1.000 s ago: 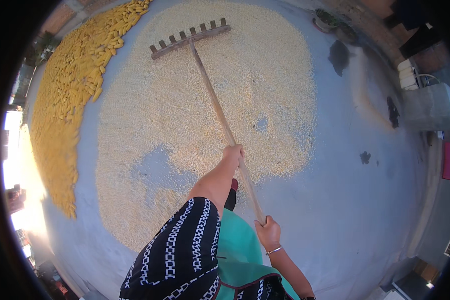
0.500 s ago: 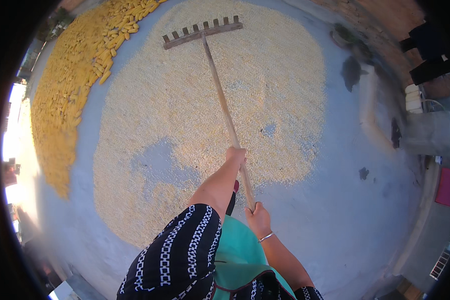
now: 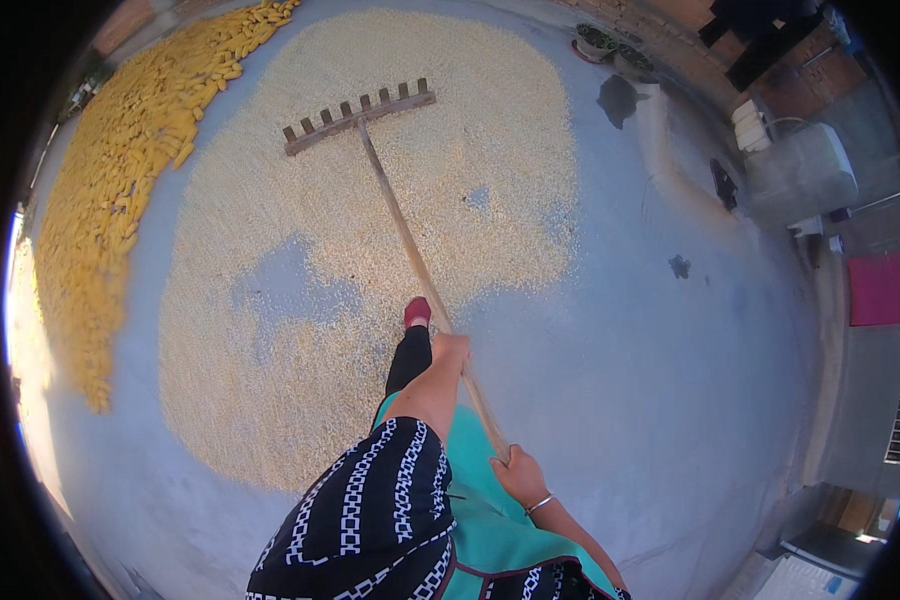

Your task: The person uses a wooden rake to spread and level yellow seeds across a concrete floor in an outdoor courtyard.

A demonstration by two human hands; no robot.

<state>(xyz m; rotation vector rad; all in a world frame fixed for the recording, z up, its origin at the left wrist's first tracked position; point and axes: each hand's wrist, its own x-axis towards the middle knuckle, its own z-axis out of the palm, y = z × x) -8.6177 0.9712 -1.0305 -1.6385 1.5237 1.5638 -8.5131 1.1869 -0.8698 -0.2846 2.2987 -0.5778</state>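
I hold a wooden rake by its long handle (image 3: 407,240), which slants from my right side up toward the far left. My left hand (image 3: 452,350) is wrapped around the handle partway along. Lower down, by the green apron (image 3: 475,510), my right hand (image 3: 522,478) closes around its near end and wears a silver bracelet. The toothed rake head (image 3: 360,119) is over a wide spread of pale yellow corn kernels (image 3: 480,130), its blocky teeth pointing away from me. I cannot tell whether the head touches the kernels.
Corn cobs (image 3: 110,190) lie heaped at the left. Bare patches of grey floor (image 3: 300,285) show through the kernels. My foot in a red shoe (image 3: 417,311) is at the kernels' near edge. A low kerb (image 3: 660,150), potted plants (image 3: 595,42) and a pinkish-red panel (image 3: 885,287) are at the right.
The rake head has come nearer to me across the kernels. My red-shod foot and dark-clad leg show more now. The whole view has shifted, and both hands keep their grip.
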